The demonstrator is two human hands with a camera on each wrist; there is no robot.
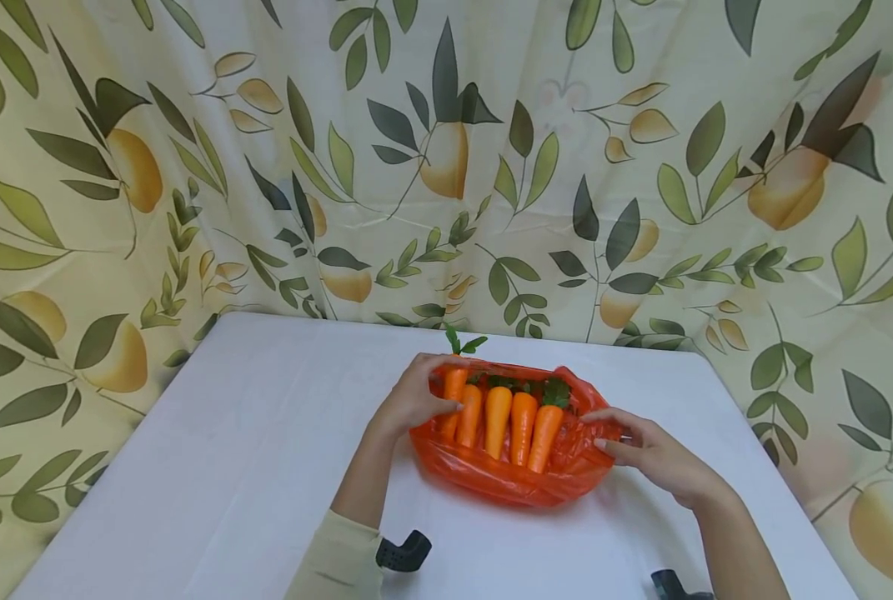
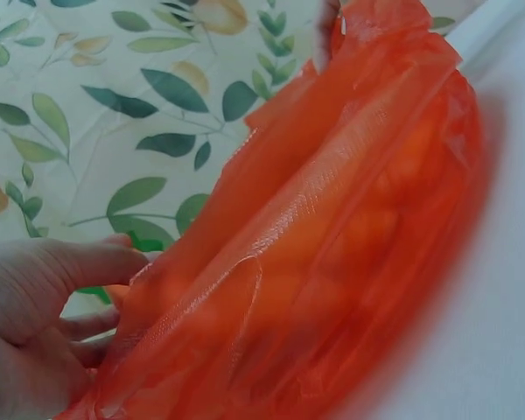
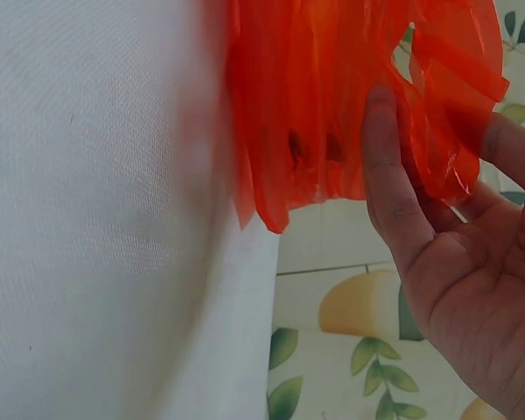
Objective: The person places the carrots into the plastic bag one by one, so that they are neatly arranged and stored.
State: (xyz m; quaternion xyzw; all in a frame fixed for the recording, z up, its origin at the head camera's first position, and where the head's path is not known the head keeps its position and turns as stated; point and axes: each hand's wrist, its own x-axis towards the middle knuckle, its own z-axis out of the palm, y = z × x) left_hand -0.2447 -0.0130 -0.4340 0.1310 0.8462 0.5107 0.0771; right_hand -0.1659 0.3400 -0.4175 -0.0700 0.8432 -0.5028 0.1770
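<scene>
A red plastic bag (image 1: 514, 487) lies on the white table with its mouth spread wide, showing several orange carrots (image 1: 498, 421) side by side with dark green leafy tops. At the bag's left end, my left hand (image 1: 413, 396) grips the leftmost carrot (image 1: 455, 383), its green leaves sticking up past the rim. In the left wrist view the red plastic (image 2: 289, 262) covers most of that carrot from sight. My right hand (image 1: 659, 454) holds the bag's right edge. Thumb and fingers of the right hand (image 3: 455, 254) close around gathered plastic in the right wrist view.
The white table (image 1: 191, 467) stretches out on both sides of the bag. Behind it hangs a leaf-and-fruit patterned curtain (image 1: 416, 233). Black wrist-worn pieces show below the left hand (image 1: 404, 552) and near the right forearm (image 1: 674, 586).
</scene>
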